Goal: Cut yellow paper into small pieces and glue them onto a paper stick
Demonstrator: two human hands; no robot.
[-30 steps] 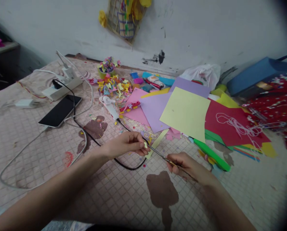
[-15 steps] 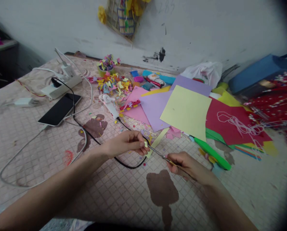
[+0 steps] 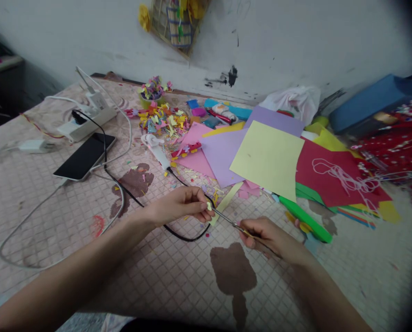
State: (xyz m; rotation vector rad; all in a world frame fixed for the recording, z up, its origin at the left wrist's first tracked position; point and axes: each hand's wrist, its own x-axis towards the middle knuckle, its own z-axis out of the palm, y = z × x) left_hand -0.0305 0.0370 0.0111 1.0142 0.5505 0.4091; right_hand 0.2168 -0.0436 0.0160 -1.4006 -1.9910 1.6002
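Observation:
My left hand [image 3: 187, 205] pinches a small pale yellow piece of paper [image 3: 209, 206] between thumb and fingers. From the right, the closed-looking blades of a pair of scissors [image 3: 225, 217] reach the paper at their tips. My right hand [image 3: 266, 235] is wrapped around the scissors' handles, which are partly hidden by the fingers. Just behind the blades, a pale yellow paper strip [image 3: 228, 199] lies on the table. A black cable [image 3: 188, 239] loops beneath my left hand.
Coloured paper sheets [image 3: 268, 157] lie at the right, beside a green-handled tool [image 3: 306, 219] and white string [image 3: 347, 177]. Paper cuttings [image 3: 164, 120] are heaped behind a white glue gun [image 3: 157, 152]. A phone [image 3: 85, 157] and power strip [image 3: 86, 124] sit at the left.
The view has shifted very slightly. Both hands, the paper piece and the scissors keep nearly the same positions.

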